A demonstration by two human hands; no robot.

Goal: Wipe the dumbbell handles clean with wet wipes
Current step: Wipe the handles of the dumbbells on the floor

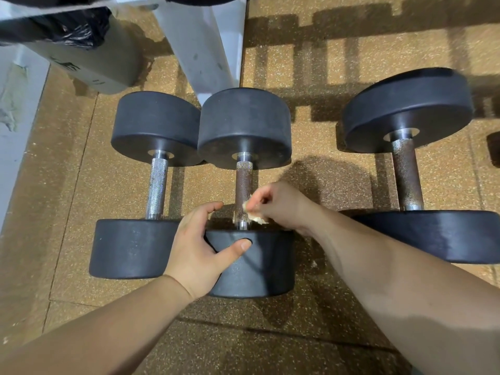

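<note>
looking down, the left dumbbell handle looks shiny, but the middle dumbbell handle and the right dumbbell handle look brown, so i think most of the wiping is left. my left hand grips the middle dumbbell's near black end on the floor. my right hand pinches a crumpled wet wipe against the low part of the middle handle.

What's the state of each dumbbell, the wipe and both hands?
left dumbbell: handle shiny silver, untouched
middle dumbbell: handle brown-stained, wipe against its near end
right dumbbell: handle brown-stained, untouched
wet wipe: crumpled, on middle handle
left hand: grips middle dumbbell's near head
right hand: pinches wet wipe
</note>
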